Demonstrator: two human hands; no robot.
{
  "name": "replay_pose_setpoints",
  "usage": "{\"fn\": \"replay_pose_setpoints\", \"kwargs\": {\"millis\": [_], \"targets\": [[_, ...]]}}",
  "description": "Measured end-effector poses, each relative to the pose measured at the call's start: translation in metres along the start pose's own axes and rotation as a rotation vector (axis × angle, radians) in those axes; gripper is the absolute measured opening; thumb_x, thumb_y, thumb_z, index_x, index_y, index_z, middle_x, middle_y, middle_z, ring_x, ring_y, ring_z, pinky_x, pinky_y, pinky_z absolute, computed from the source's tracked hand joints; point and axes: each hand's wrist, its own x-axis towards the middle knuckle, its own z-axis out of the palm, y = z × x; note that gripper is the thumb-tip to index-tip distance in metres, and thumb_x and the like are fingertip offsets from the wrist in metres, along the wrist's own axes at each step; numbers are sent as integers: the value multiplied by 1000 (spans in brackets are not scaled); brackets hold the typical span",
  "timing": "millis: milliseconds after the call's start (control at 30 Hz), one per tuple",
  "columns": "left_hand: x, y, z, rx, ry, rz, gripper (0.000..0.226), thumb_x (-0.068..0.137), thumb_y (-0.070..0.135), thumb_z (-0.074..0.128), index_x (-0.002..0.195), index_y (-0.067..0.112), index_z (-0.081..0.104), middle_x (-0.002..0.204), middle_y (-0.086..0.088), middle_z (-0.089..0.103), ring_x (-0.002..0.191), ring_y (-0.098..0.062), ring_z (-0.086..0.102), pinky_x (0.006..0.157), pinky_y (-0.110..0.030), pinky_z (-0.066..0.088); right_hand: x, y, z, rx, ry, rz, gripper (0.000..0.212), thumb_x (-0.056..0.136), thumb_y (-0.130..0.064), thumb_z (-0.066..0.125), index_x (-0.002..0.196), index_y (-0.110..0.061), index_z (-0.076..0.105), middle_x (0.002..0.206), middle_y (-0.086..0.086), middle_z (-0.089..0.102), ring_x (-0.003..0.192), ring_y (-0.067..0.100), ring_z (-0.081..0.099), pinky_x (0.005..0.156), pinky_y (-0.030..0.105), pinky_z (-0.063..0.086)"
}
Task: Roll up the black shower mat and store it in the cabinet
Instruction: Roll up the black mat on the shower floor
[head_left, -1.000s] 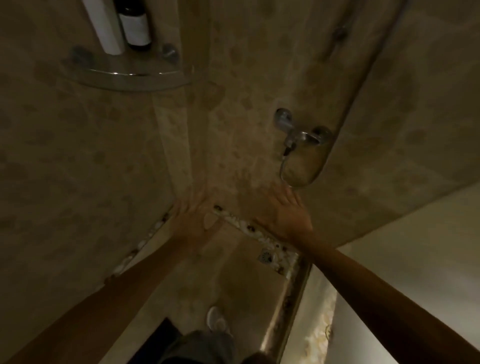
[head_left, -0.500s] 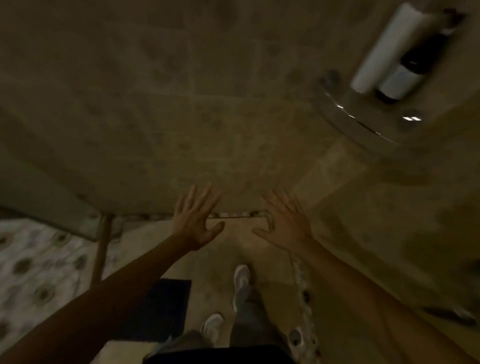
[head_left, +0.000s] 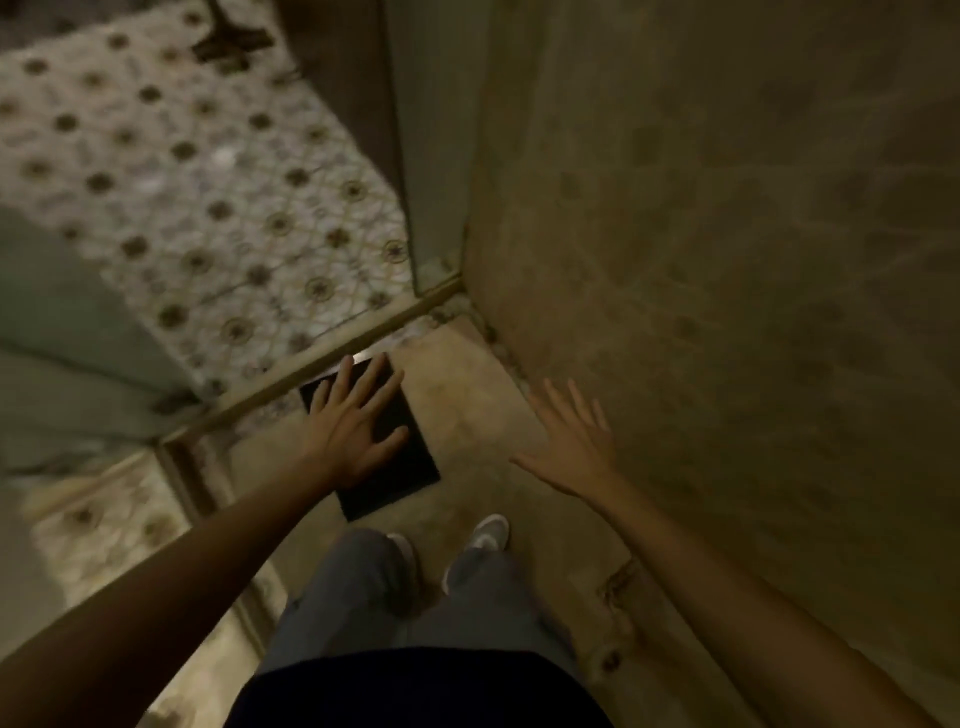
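Both arms reach forward and down from the person standing inside the shower stall. The left hand (head_left: 358, 421) is stretched out palm down, its fingers (head_left: 375, 379) spread wide and holding nothing; in the view it overlaps the black shower mat (head_left: 400, 457), though whether it touches the mat or hovers above it cannot be told from here. The right hand (head_left: 571, 441) is held out to the side, palm down and tilted, its fingers (head_left: 563, 402) also fanned wide and empty, close to the tiled wall (head_left: 727, 260) on the right

The mat lies flat and unrolled on the beige shower floor (head_left: 467, 410), its far end close against the raised threshold (head_left: 332, 358) that divides the stall from the patterned bathroom floor (head_left: 208, 182) beyond. Its near end stops just ahead of the person's feet. Two light shoes (head_left: 488, 532) stand side by side on the shower floor below grey trousers (head_left: 374, 592), near the mat's closer edge

The picture is dim and somewhat blurred. No writing or labels can be made out anywhere, and no containers are in sight
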Motion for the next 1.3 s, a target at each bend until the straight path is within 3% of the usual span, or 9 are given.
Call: {"fn": "replay_pose_setpoints", "kwargs": {"millis": [200,500,600,733,933,1067,1133,1233,1300], "targets": [[-58,-80,53,-81,-24,-290,78,90,75,25,155,46,-6,164,7,-19,151,-27,-19,120,-55,3,63,-52,46,-135,-156,-191,100,82,-77,56,159,-38,7,169,-4,5,155,24,1,122,48,11],[-60,-139,197,-204,-180,-301,80,94,64,39,158,38,0,168,4,-12,153,-30,-14,123,-56,8,161,-90,187,-147,-356,-267,93,89,-66,59,160,-29,13,169,0,5,154,24,8,123,43,19],[-45,-150,267,-222,-249,-329,78,96,60,41,159,34,3,169,2,-3,152,-33,11,121,-53,19,195,-84,249,-134,-437,-282,93,89,-60,65,160,-29,13,168,2,11,151,28,19,120,46,26],[-1,-169,390,-271,-374,-386,61,100,45,45,154,20,29,160,-5,29,132,-27,46,108,-43,42,254,-65,359,-187,-483,-365,81,89,-52,68,153,-28,25,151,8,40,128,34,49,95,50,52],[52,-196,569,-222,-451,-277,52,98,33,52,145,17,37,144,-9,39,118,-28,51,90,-38,49,333,-41,522,-233,-589,-639,59,92,-30,69,143,-18,43,139,11,49,117,32,55,92,47,52],[70,-218,649,-71,-441,-77,56,97,40,51,145,19,33,146,-5,36,122,-25,46,91,-38,45,359,-36,596,-194,-543,-827,49,97,-30,64,141,-17,48,134,11,50,114,29,54,91,45,51],[76,-226,673,1,-355,14,58,93,42,56,144,18,38,144,-7,40,120,-27,47,87,-40,44,365,-35,623,-161,-510,-902,47,97,-32,65,139,-16,52,132,11,52,112,29,54,88,44,52],[88,-235,697,-12,-19,135,42,84,30,72,118,7,64,114,-17,60,92,-34,59,70,-40,48,374,-32,655,-174,-415,-988,43,95,-38,67,133,-19,60,124,9,57,105,29,56,81,45,49],[94,-243,711,-75,154,217,31,89,29,63,105,4,69,101,-18,63,80,-35,61,64,-38,49,380,-27,671,-112,-311,-1042,33,95,-36,67,123,-19,66,114,8,61,96,29,59,74,44,49]]}}
